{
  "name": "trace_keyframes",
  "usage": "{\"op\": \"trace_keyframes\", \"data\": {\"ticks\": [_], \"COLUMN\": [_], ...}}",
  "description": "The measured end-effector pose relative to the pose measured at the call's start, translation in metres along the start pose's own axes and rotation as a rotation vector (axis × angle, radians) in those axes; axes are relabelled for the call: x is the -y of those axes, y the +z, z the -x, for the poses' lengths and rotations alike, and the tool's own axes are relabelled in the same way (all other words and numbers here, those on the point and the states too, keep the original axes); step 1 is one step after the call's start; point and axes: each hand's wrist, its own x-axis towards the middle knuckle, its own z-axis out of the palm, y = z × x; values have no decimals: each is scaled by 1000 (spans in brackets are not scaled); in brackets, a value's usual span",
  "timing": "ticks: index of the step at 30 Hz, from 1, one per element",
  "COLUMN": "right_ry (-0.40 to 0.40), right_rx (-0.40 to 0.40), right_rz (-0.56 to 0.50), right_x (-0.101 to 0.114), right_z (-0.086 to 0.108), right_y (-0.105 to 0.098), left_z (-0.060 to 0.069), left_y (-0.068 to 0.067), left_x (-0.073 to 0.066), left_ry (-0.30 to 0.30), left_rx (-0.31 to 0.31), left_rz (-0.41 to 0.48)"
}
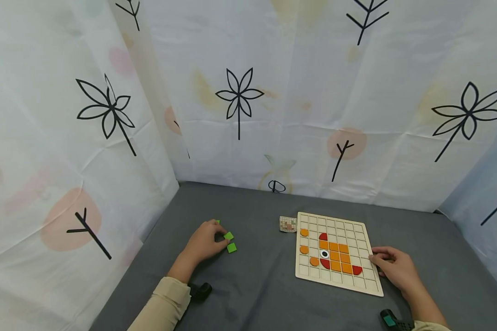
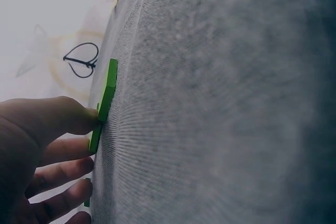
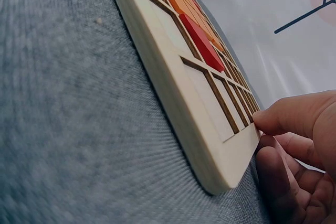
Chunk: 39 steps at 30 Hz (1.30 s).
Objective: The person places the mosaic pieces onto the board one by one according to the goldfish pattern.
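On the left, my left hand [image 1: 207, 240] pinches a green square tile [image 1: 228, 236] between thumb and fingers, at the cloth. Beside it lies another green tile [image 1: 231, 248], and part of a third [image 1: 218, 222] shows behind the fingers. The left wrist view has the thumb against the green tiles [image 2: 108, 90]. My right hand [image 1: 395, 267] grips the right edge of a wooden grid board [image 1: 366, 285], thumb on top and the other fingers curled at its side. The board carries orange squares [image 1: 339, 257], red quarter-round pieces [image 1: 357, 270], orange discs [image 1: 304, 249] and an eye piece [image 1: 324, 253].
A small patterned card [image 1: 287, 224] lies against the board's upper left edge. Grey cloth [image 1: 252, 276] covers the table. Patterned white curtains [image 1: 290, 115] stand behind and at the sides. Dark devices sit by the left wrist [image 1: 200, 292] and right wrist [image 1: 391, 319].
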Motion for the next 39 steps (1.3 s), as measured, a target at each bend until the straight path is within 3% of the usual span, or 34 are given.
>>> {"op": "trace_keyframes", "data": {"ticks": [5,10,18,29,34,39], "right_ry": [3,5,13,16,16,6], "right_rx": [-8,-7,-3,-9,3,7], "right_rz": [3,5,7,8,6,13], "right_x": [1,2,2,-1,-1,-2], "right_z": [-2,-3,-4,-3,-3,-2], "right_y": [0,-1,-1,0,0,0], "left_z": [-2,-8,-29,-73,-85,-94], "left_y": [-3,-2,15,57,75,96], "left_x": [-4,-11,-38,-111,-149,-181], "left_ry": [4,45,151,326,415,465], "left_rx": [-7,-11,-15,85,161,215], "left_rz": [8,26,95,191,215,191]}}
